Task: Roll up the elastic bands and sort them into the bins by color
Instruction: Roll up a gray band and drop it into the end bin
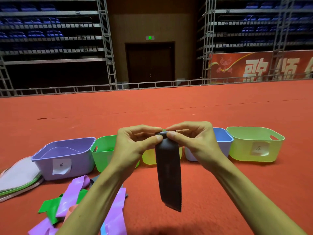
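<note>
Above the red floor (220,192), at the middle of the view, the left hand (135,143) and right hand (194,141) meet, thumbs and forefingers of both pinched on the rolled top edge of a dark band (169,175); the rest of it hangs straight down toward 6 o'clock. Behind the hands, five bins stand in a row: purple bin (71,160) at 9 o'clock, green bin (101,150), yellow bin (149,157), blue bin (221,138), and pale green bin (254,146) at 3 o'clock. Loose purple, green and orange bands (74,200) lie heaped at 7 o'clock.
</note>
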Demonstrator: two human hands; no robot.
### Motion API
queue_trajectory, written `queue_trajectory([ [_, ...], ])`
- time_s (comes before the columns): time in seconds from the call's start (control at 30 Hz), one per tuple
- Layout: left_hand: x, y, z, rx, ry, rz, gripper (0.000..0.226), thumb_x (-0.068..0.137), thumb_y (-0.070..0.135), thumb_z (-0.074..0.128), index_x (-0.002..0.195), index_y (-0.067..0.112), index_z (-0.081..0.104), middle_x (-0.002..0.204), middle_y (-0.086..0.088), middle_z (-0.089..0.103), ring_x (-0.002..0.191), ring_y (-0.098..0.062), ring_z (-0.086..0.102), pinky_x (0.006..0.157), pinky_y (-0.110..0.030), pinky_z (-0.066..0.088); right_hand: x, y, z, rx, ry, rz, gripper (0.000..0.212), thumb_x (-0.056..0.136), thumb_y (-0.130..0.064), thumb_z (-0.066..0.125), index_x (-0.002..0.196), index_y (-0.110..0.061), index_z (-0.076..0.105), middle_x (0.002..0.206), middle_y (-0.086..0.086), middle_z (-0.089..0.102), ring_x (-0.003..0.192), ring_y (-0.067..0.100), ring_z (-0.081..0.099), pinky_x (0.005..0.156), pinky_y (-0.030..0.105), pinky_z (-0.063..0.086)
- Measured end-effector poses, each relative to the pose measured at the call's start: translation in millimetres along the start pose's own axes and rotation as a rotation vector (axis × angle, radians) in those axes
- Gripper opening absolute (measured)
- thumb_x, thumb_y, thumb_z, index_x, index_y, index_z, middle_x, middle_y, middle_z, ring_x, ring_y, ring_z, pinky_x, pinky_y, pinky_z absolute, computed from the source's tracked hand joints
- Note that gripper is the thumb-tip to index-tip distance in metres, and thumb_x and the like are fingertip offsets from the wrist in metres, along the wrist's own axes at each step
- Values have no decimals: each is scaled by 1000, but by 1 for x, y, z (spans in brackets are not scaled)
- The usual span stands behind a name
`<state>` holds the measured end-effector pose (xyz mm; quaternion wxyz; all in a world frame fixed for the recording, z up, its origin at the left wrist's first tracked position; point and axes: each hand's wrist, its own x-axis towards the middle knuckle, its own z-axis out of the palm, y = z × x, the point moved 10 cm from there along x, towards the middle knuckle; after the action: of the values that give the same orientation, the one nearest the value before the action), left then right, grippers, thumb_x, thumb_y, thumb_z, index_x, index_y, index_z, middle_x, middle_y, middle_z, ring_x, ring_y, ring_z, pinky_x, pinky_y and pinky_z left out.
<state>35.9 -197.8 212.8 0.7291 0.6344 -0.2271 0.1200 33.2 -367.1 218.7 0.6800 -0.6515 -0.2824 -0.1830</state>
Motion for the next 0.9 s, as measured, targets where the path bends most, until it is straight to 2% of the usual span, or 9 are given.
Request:
queue_trajectory([
  [0.13, -3, -3, 9, -88, -56, -85, 30, 66, 2, 87, 93, 14, 81, 97, -14, 79, 91, -21, 74, 73, -26, 58, -2, -8, -2, 39, 23, -48, 13, 84, 5, 74, 97, 4, 77, 89, 15, 79, 82, 17, 76, 72, 24, 57],
  [0.2, -5, -3, 13, -79, -79, -111, 36, 64, 12, 85, 99, 7, 79, 101, -16, 78, 96, -22, 74, 75, -28, 59, -4, -11, 0, 70, 10, -63, 16, 85, 10, 71, 99, 6, 76, 88, 13, 80, 81, 16, 76, 72, 22, 57],
  [0.27, -6, -3, 15, -54, -87, -118, 35, 66, 18, 81, 98, 3, 80, 99, -18, 78, 96, -25, 75, 79, -32, 60, -7, -11, 2, 80, 9, -70, 17, 85, 12, 70, 99, 6, 75, 87, 13, 80, 80, 16, 76, 73, 22, 57],
  [0.43, -3, 2, 12, 6, -78, -77, 27, 70, 11, 81, 95, 3, 81, 96, -19, 78, 93, -31, 76, 81, -34, 61, -7, -10, 2, 46, 1, -57, 16, 83, -1, 77, 98, 1, 77, 90, 17, 79, 84, 21, 75, 75, 29, 59],
  [0.53, -1, 6, 12, 0, -92, -46, 30, 67, 9, 87, 96, 4, 81, 98, -21, 78, 95, -33, 75, 86, -38, 60, -4, -6, 3, 66, -22, 3, 19, 86, -8, 78, 104, -1, 76, 92, 15, 79, 82, 19, 74, 69, 28, 58],
  [0.63, 0, 9, 13, 0, -81, -31, 29, 65, 10, 84, 94, 4, 81, 96, -21, 78, 92, -30, 75, 86, -35, 61, -2, -3, 1, 32, 16, 24, 19, 86, -18, 79, 93, 0, 77, 85, 14, 78, 76, 19, 73, 62, 29, 58],
  [0.7, -1, 8, 12, 1, -73, -30, 28, 64, 11, 83, 91, 7, 82, 94, -20, 78, 90, -28, 75, 85, -33, 61, -2, -3, 1, -7, 27, 6, 15, 86, -14, 77, 89, 1, 77, 80, 12, 77, 72, 16, 70, 61, 26, 56],
  [0.9, -4, 0, 15, -24, -90, -143, 36, 60, 11, 88, 95, 12, 81, 97, -11, 79, 90, -16, 74, 73, -23, 58, -4, -8, -1, 20, 64, -66, 12, 87, -2, 74, 94, 8, 76, 87, 18, 78, 81, 16, 72, 75, 25, 57],
])
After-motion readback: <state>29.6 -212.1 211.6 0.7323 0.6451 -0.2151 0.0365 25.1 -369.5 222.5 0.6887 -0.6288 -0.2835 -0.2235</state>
